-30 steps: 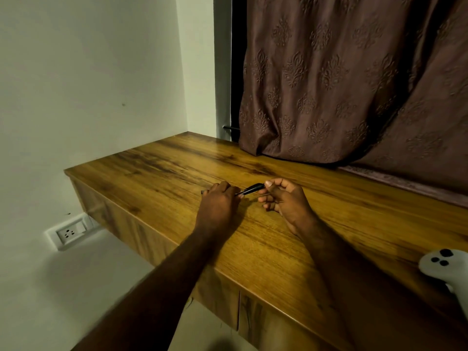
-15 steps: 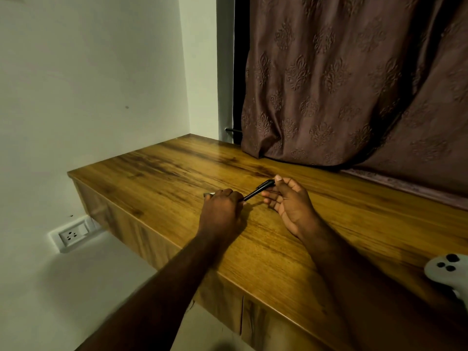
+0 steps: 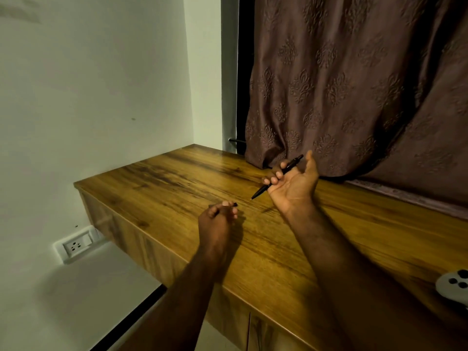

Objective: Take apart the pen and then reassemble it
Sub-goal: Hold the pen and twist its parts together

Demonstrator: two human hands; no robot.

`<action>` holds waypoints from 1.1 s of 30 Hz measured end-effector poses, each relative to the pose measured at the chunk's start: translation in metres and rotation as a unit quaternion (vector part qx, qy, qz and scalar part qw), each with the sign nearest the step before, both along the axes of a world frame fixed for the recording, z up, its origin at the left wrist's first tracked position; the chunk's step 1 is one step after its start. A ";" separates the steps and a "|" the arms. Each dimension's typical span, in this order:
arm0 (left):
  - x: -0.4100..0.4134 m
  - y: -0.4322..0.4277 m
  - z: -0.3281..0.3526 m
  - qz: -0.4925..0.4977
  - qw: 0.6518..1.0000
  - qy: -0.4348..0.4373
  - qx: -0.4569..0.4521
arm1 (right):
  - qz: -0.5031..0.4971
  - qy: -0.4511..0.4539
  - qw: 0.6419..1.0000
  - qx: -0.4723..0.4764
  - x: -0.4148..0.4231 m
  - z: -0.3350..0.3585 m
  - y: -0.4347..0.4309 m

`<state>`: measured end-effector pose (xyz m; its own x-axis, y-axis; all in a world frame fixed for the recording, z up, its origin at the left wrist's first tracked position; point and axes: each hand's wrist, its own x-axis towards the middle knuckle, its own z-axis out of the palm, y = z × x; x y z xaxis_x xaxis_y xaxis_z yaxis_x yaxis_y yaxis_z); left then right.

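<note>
Head view: one wide look down over both forearms onto a wooden desk [image 3: 177,188] set in a corner.
Right hand [image 3: 293,183]: raised above the desk, palm turned up, thumb pointing up and away from the rest.
Right fingers [image 3: 266,181]: curled round the pen, holding it against the palm.
Pen [image 3: 278,176]: black and slim, tilted, its tip pointing down and left toward the desk top, its other end rising toward the curtain [image 3: 354,84]; it does not touch the desk.
Left hand [image 3: 217,219]: low over the desk near its front edge, back of the hand toward the camera, well apart from the pen.
Left fingers: curled, pinching a small dark piece [image 3: 235,204] at their tips; which part it is cannot be told.
Around: a wall socket [image 3: 76,245] below the desk at the left, and a white controller [image 3: 453,287] at the right edge on the desk.
</note>
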<state>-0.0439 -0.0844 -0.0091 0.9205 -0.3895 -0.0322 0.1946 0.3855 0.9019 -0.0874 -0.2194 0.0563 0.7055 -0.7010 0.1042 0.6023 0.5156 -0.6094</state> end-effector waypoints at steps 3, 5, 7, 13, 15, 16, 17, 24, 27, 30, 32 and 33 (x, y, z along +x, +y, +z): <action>-0.009 0.000 0.005 -0.002 0.999 0.029 -0.042 | 0.009 -0.033 0.999 0.008 0.002 -0.002 0.000; -0.010 0.002 0.007 -0.013 0.998 0.035 -0.046 | -0.007 -0.030 0.999 0.016 0.004 -0.001 0.002; -0.011 0.004 0.010 -0.026 0.997 0.045 -0.051 | -0.032 -0.011 0.999 0.027 0.006 0.002 0.005; -0.020 0.000 0.017 0.009 0.995 0.064 -0.076 | -0.053 -0.012 0.997 0.056 0.006 0.008 0.011; -0.023 -0.002 0.017 0.020 0.995 0.060 -0.074 | -0.053 -0.009 0.997 0.046 0.007 0.010 0.012; -0.024 -0.003 0.017 0.024 0.996 0.055 -0.069 | -0.054 -0.010 0.998 0.042 0.007 0.010 0.012; -0.025 -0.004 0.016 0.026 0.996 0.049 -0.065 | -0.053 -0.012 0.998 0.043 0.007 0.009 0.011; -0.033 -0.001 0.017 -0.009 0.997 0.020 -0.071 | -0.049 -0.002 0.998 0.036 0.005 0.007 0.011; -0.034 -0.001 0.019 -0.011 0.997 0.020 -0.070 | -0.040 0.002 0.999 0.027 0.005 0.008 0.012; -0.034 0.000 0.019 -0.015 0.998 0.020 -0.059 | -0.037 0.009 0.999 -0.003 0.006 0.009 0.014; -0.035 0.001 0.019 -0.018 0.998 0.022 -0.051 | -0.034 0.005 0.999 -0.017 0.005 0.010 0.015; -0.035 0.001 0.019 -0.018 0.998 0.024 -0.051 | -0.031 0.001 0.999 -0.022 0.005 0.011 0.014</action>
